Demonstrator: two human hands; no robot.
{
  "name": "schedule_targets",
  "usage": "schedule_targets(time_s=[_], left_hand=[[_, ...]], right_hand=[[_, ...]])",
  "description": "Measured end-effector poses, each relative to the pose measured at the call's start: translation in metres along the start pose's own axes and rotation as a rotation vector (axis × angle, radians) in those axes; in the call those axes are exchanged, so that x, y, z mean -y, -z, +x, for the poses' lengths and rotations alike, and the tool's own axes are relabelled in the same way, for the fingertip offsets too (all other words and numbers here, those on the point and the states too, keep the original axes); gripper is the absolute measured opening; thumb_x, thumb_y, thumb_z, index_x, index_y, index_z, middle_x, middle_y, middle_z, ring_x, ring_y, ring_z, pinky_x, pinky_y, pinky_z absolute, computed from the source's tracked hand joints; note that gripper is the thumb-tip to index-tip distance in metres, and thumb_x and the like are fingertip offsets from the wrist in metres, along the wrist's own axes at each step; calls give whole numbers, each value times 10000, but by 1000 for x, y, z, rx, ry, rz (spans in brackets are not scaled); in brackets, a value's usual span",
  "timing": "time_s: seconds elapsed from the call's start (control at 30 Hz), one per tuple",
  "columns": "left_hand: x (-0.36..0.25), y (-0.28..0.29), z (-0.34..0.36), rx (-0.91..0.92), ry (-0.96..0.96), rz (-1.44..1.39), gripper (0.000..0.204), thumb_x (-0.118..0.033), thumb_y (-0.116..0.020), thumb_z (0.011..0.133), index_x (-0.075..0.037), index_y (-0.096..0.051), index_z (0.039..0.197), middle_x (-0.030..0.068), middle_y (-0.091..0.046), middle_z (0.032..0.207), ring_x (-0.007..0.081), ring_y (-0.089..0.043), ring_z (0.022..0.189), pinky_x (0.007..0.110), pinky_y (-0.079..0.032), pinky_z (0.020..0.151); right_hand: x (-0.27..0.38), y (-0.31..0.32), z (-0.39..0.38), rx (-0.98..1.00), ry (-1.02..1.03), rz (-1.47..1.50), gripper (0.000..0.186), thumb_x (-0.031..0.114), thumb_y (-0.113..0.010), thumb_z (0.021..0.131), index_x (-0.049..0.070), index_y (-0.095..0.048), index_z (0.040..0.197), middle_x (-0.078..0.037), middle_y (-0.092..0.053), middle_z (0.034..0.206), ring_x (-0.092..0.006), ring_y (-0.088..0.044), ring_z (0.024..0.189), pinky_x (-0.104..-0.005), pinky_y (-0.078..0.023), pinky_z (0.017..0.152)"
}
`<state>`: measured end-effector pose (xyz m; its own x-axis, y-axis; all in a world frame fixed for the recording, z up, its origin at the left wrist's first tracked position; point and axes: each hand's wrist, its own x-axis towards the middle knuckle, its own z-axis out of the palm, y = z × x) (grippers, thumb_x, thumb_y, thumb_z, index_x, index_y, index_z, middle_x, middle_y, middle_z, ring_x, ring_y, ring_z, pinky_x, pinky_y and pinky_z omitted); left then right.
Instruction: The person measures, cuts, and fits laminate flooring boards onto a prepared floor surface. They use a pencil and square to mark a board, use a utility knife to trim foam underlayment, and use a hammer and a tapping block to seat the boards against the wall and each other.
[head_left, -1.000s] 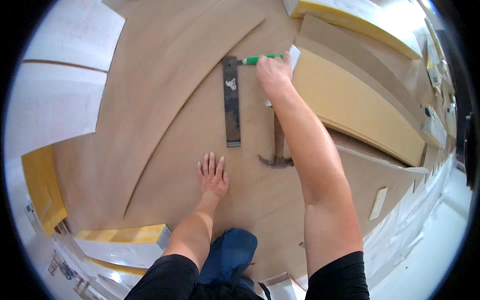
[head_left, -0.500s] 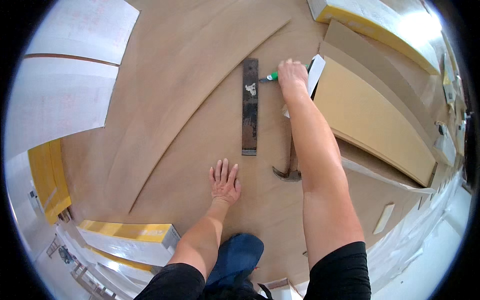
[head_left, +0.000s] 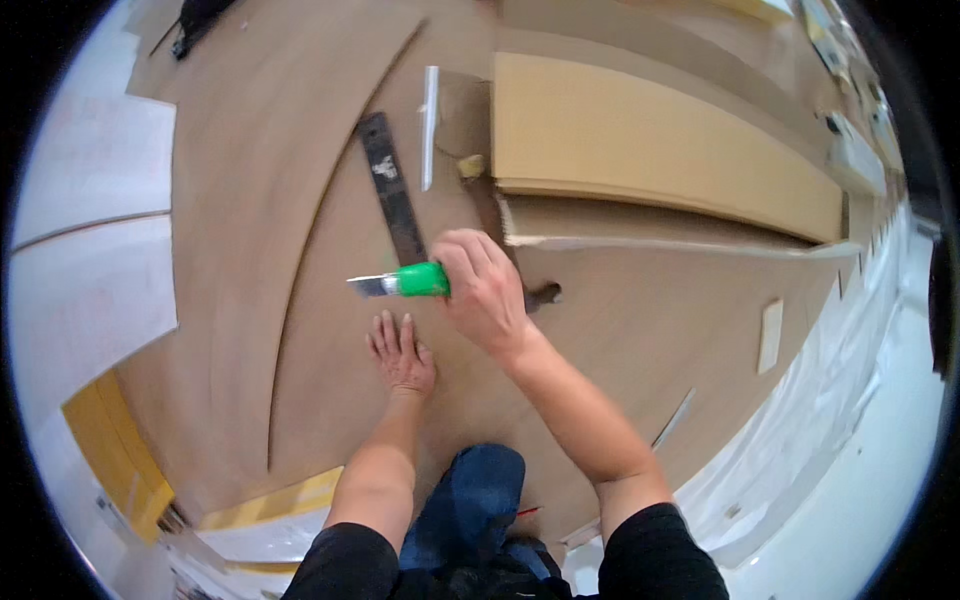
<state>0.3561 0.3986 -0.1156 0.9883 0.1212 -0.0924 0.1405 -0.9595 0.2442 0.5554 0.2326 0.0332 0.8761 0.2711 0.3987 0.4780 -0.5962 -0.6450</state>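
Observation:
My right hand (head_left: pixel 484 288) is wrapped round a green-handled utility knife (head_left: pixel 422 279), its blade pointing left above the floor. Below it, my left hand (head_left: pixel 402 358) rests palm down on the brown floor with fingers spread, holding nothing. A flat black metal bar (head_left: pixel 391 185) lies just beyond both hands, its near end beside my right hand. Partly behind my right hand is a claw hammer (head_left: pixel 545 294); its handle runs away toward the open carton. A narrow white strip (head_left: pixel 430 130) appears right of the bar.
An open cardboard carton (head_left: pixel 680 222) of long tan boards (head_left: pixel 640 140) stands at the far right. Long white panels (head_left: pixel 95 270) lie on the left, above yellow-and-white boxes (head_left: pixel 120 450). A thin dark board edge (head_left: pixel 290 300) curves along the floor. Plastic sheeting (head_left: pixel 770 430) borders the right.
My right hand has come nearer from beside the carton, bringing the utility knife close to my left hand. The view has shifted; my left hand stays flat on the floor.

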Motion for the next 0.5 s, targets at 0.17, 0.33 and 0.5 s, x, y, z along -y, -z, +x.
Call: schedule_targets(time_s=[0.17, 0.33, 0.5], left_hand=[[-17, -4, -7, -12, -78, 95, 639, -239, -552, 889, -126, -453, 1510, 197, -306, 1642, 412, -254, 1522, 596, -170, 1232], [1, -17, -11, -205, -175, 130, 621, -257, -496, 941, -129, -419, 1544, 165, -327, 1640, 361, -282, 1519, 550, -194, 1233], [7, -8, -17, -164, -165, 265, 597, -290, -459, 997, -140, -385, 1570, 142, -324, 1647, 338, -282, 1522, 533, -200, 1232]], right_hand=[[-70, -7, -147, 312, -365, -337, 239, 148, -608, 897, 70, -636, 1122, -80, -564, 1397, -449, -595, 1143, -504, -517, 957], [-60, -7, -175, 287, -428, -285, 347, 184, -574, 931, 76, -618, 1258, -170, -609, 1316, -419, -574, 1234, -451, -511, 1017], [-36, 70, -251, 313, -556, -221, 346, 115, -609, 907, -10, -609, 1230, -191, -639, 1214, -374, -607, 1154, -426, -504, 1005]])
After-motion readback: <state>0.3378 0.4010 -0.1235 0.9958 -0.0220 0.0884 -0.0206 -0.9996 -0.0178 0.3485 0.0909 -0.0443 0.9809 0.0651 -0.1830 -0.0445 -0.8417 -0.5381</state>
